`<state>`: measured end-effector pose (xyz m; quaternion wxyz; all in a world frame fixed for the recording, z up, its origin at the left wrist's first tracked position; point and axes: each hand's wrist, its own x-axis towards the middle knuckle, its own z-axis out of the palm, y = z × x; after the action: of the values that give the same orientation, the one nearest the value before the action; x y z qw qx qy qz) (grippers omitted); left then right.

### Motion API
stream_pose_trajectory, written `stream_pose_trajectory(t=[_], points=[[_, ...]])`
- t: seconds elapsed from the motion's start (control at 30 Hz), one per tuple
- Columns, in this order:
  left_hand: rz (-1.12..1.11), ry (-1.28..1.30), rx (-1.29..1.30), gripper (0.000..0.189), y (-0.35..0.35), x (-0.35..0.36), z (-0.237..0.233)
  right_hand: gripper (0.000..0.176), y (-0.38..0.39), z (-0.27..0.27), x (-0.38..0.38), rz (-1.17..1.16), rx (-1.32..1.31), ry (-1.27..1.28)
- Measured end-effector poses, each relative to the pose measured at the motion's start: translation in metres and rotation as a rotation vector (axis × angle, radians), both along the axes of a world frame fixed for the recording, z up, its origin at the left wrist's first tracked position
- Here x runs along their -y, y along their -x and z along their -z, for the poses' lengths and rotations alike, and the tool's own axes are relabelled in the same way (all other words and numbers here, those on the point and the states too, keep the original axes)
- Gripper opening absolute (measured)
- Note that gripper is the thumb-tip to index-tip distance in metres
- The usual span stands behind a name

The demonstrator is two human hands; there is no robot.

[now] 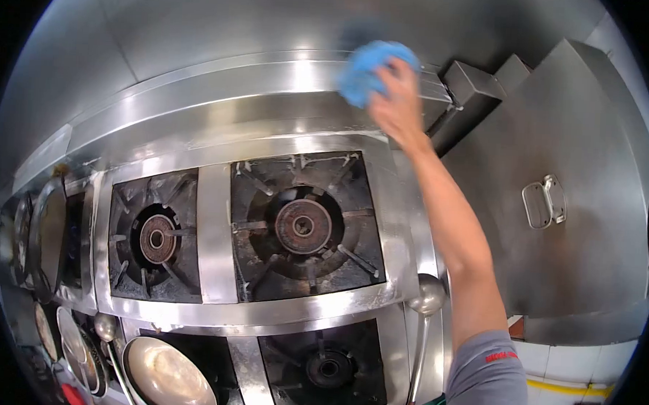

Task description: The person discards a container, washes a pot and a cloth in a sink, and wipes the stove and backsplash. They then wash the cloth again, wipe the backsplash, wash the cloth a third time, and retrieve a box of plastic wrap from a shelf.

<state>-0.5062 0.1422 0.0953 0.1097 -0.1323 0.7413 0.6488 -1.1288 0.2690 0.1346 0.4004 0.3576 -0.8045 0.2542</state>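
A blue cloth [377, 71] is bunched under my right hand [399, 108], whose fingers are closed over it. The hand and cloth are slightly blurred. They are at the right part of the steel ledge [272, 81] behind the stove, against the foot of the steel back wall [224, 21]. Below and left of my forearm lies a large burner [303, 226] with a black grate, and a second burner [158, 239] sits farther left. My left hand does not show clearly anywhere.
A ladle [427, 297] lies along the stove's right side. A pan [168, 375] and another ladle [106, 328] are at the lower left, with several more pans beyond. A steel cabinet with a handle [545, 201] stands at right. A front burner [329, 368] is nearest me.
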Motion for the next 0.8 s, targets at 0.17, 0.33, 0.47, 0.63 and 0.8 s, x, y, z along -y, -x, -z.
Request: stream_pose_trajectory(t=[0.17, 0.33, 0.47, 0.63, 0.8], points=[[0.101, 0.102, 0.018, 0.023, 0.033, -0.017, -0.02, 0.033, 0.042, -0.004, 0.043, -0.013, 0.207, -0.261], [0.079, 0.04, 0.001, 0.024, 0.024, -0.023, -0.018, 0.033, 0.081, 0.002, -0.071, 0.332, 0.2, -0.257], [0.044, -0.038, -0.017, 0.023, -0.004, -0.021, 0.005, 0.029, 0.098, 0.003, -0.103, 0.416, 0.143, -0.394], [-0.023, -0.08, -0.08, 0.026, -0.031, 0.013, -0.001, 0.044, 0.08, 0.037, -0.063, 0.721, 0.0, 0.025], [-0.115, -0.184, -0.022, 0.022, -0.075, 0.069, -0.003, 0.041, 0.023, -0.011, 0.067, 0.955, 0.931, 1.042]])
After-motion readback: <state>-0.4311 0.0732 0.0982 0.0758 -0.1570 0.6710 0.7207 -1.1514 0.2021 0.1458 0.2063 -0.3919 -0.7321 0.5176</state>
